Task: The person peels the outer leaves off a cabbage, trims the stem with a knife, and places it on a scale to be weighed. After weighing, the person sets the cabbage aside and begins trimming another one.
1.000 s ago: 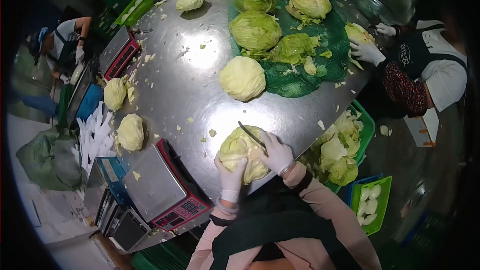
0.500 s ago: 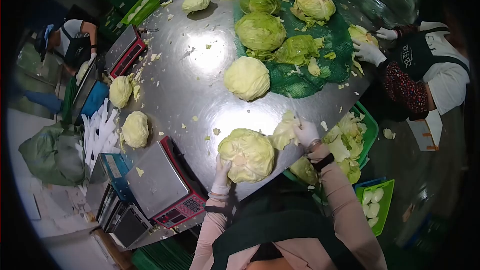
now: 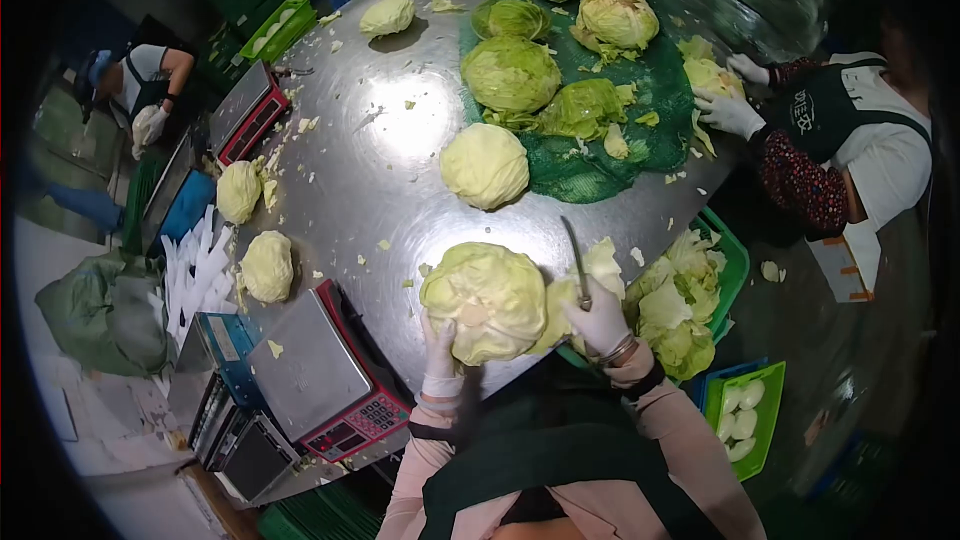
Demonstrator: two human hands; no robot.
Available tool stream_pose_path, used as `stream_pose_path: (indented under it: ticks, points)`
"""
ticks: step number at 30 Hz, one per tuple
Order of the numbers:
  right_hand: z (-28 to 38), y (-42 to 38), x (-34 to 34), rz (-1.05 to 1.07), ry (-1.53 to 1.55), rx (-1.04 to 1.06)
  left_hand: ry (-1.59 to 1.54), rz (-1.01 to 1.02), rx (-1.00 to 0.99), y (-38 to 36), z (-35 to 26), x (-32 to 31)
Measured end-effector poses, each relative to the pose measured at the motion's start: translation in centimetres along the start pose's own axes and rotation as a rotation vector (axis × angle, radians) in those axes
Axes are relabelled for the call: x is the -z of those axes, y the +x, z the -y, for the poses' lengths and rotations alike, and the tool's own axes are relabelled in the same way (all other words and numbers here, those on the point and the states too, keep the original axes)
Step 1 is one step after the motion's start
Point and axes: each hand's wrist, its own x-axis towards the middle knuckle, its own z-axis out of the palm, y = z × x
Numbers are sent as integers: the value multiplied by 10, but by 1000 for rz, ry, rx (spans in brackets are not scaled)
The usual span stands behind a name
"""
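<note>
A pale green cabbage (image 3: 484,300) rests at the near edge of the metal table, its cut stem facing up. My gloved left hand (image 3: 440,345) grips its left side. On the right, my gloved right hand (image 3: 598,318) is closed on a knife (image 3: 576,258), whose blade points away from me. Loose outer leaves (image 3: 600,265) lie beside and partly under that hand, next to the cabbage. Another peeled cabbage (image 3: 484,166) sits farther up the table by the green net.
Greener cabbages (image 3: 511,75) lie on a green net (image 3: 640,140). A scale (image 3: 320,370) stands left, and a green crate of leaves (image 3: 735,265) right. A co-worker's gloved hands (image 3: 730,112) touch a cabbage at right. Another person (image 3: 150,90) is at far left.
My right hand has moved down and left toward the cabbage, and the knife blade now shows clearly. The cabbage has shifted slightly left and up. The far-left person has straightened up.
</note>
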Motion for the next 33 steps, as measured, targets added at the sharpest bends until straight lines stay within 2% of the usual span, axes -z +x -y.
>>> stream_pose_path:
  ticks: [2,4,6,8,10,11,12,13,14,17,18,20,22,23,25,26,28,29,30,31,32,33]
  points:
    - [-2,-4,24,84,245,-218,-303,3,297,1,7,14]
    - [-35,1,46,69,279,-229,-371,-11,340,4,5,14]
    - [-47,6,62,-339,-666,280,-444,-29,381,7,-3,9]
    - [-39,6,66,-305,-632,207,-156,260,206,24,-21,3]
    - [-17,10,48,-63,-181,255,-46,295,228,40,-32,6]
    - [-2,12,36,-72,-180,251,98,344,241,45,-37,3]
    - [14,15,23,-13,-199,356,242,393,252,49,-42,-1]
    - [23,17,17,45,-217,460,286,446,214,53,-44,-6]
    - [17,20,13,35,-216,456,289,455,218,57,-46,-8]
    - [-3,32,7,180,-62,195,407,565,332,69,-52,-7]
    - [-10,33,8,180,-62,195,474,634,337,75,-54,-8]
    - [-35,36,5,171,339,-236,539,702,342,86,-56,-11]
    - [-60,33,6,146,374,-223,640,880,421,97,-55,-14]
    - [-72,32,10,112,271,-275,633,872,421,104,-49,-14]
    - [-90,25,23,87,162,-323,911,1128,200,114,-34,-13]
    - [-99,20,32,66,86,-309,906,1120,202,113,-32,-12]
    - [-105,9,46,56,-2,-295,625,648,337,103,-40,-22]
    - [-103,3,55,-86,-263,-64,633,477,240,90,-55,-26]
    - [-95,-2,63,-221,-519,179,619,461,241,81,-51,-21]
    - [-69,-8,68,-205,-525,85,755,309,130,68,-47,-12]
    - [-56,-9,70,-189,-530,94,892,153,21,54,-42,-3]
    - [-48,-10,70,-60,-530,120,974,154,22,44,-24,9]
